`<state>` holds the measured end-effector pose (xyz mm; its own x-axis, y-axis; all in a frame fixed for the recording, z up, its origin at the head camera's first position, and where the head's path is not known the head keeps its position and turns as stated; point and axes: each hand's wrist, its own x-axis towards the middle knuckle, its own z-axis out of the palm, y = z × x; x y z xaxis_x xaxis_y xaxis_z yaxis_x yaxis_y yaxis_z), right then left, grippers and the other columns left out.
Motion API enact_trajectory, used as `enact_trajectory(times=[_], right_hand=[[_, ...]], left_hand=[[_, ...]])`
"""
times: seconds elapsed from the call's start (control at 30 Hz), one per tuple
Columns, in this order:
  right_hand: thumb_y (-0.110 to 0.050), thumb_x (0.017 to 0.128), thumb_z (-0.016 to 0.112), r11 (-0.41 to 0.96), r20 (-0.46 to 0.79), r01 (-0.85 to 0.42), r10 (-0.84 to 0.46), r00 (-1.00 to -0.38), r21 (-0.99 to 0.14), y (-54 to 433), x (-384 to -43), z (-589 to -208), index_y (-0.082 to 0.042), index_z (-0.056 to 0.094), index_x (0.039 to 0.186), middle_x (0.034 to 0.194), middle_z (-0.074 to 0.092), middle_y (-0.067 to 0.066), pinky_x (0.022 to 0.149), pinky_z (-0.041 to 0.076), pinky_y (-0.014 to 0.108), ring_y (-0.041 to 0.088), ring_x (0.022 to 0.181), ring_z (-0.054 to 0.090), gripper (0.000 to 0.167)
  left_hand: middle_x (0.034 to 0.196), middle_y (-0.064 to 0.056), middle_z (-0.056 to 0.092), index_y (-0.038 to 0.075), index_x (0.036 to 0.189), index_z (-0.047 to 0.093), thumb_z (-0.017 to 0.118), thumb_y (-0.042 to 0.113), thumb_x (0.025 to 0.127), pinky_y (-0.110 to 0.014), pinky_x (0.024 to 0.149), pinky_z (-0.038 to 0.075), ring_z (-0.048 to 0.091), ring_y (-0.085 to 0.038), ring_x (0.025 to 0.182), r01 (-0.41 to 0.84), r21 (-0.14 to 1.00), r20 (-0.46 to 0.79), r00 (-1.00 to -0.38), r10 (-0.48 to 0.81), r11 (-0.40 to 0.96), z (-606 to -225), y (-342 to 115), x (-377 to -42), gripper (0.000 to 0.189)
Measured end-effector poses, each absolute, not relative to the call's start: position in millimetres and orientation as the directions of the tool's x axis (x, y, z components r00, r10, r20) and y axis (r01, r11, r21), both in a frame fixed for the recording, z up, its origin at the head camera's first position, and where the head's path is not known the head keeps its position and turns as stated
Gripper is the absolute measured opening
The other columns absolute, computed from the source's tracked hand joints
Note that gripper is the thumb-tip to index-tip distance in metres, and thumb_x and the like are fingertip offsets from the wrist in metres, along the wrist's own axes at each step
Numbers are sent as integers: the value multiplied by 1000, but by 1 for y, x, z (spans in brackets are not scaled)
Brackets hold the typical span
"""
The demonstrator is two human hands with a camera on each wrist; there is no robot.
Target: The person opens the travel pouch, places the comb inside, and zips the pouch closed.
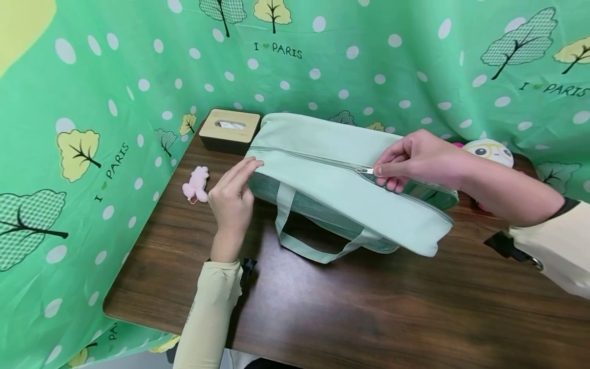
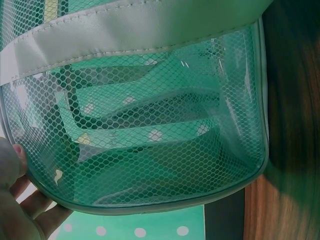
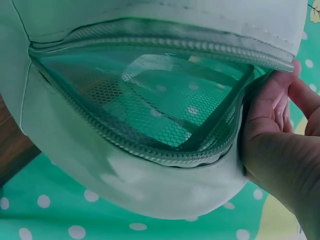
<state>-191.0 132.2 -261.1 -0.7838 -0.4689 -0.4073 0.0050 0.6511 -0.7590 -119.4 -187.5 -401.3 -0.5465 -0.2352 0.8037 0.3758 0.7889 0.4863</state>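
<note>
A pale mint-green bag (image 1: 313, 141) with see-through mesh sides (image 2: 150, 120) and a strap handle (image 1: 318, 251) rests on the brown wooden table (image 1: 369, 318). My left hand (image 1: 232, 197) grips its left end, fingers over the upper edge and thumb on the near side. At the middle of the top, my right hand (image 1: 410, 161) pinches the metal zipper pull (image 1: 365, 170) between thumb and fingers. From the pull rightward the zipper gapes, and the right wrist view shows the mesh interior (image 3: 165, 100) through this opening. The pull itself is hidden there.
A tissue box (image 1: 230, 130) with a wooden lid stands behind the bag's left end. Nearer lies a small pink plush toy (image 1: 197, 183). At the back right is a white plush (image 1: 490, 151) with yellow glasses, partly hidden by my right arm. Green dotted curtains (image 1: 295, 66) hang behind.
</note>
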Motion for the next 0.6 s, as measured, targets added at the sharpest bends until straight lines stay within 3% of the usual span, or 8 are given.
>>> enact_trajectory(times=[0.3, 0.6], right_hand=[[-8, 100, 67, 663, -414, -2, -470, -779, -748, 145, -188, -262, 9, 72, 115, 85, 74, 4, 69, 59, 31, 16, 70, 69, 23], [-9, 99, 68, 676, -416, 0, -453, -789, -737, 163, -183, -263, 7, 72, 114, 85, 75, 4, 68, 60, 32, 18, 71, 69, 22]], left_hand=[[110, -2, 79, 14, 104, 82, 55, -16, 88, -38, 48, 36, 76, -25, 99, 380, 479, 809, -542, -229, 792, -402, -189, -119, 44], [109, -2, 79, 14, 104, 82, 55, -16, 88, -41, 52, 41, 76, -25, 98, 382, 486, 810, -534, -242, 786, -401, -188, -120, 44]])
